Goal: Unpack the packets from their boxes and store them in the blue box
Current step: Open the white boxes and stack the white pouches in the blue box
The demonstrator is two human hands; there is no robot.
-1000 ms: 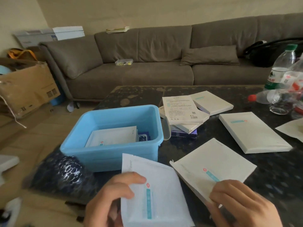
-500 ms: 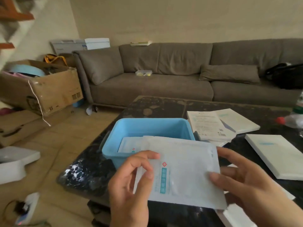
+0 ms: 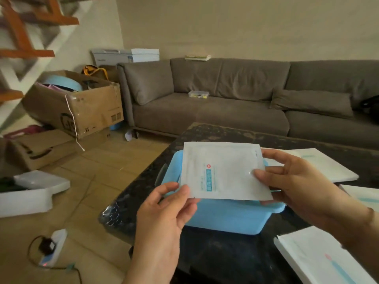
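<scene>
Packet (image 3: 225, 171), red cross, teal label strip, between both hands over blue box (image 3: 225, 218)

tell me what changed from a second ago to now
The white flat packet went from low in the left hand up over the blue plastic box; the right hand left the other packet and joined the grip. The box stayed on the dark table.

Beige wall (image 3: 246, 23) behind long grey-brown sofa (image 3: 225, 103), loose cushion (image 3: 311, 102) on right seat. Tan tile floor (image 3: 86, 181). Open cardboard box (image 3: 75, 105) left of sofa, flattened carton (image 3: 37, 148) before it. White stair (image 3: 26, 64) with orange rail upper left. Dark speckled table (image 3: 143, 187) in foreground. Soft, dim daylight.
</scene>
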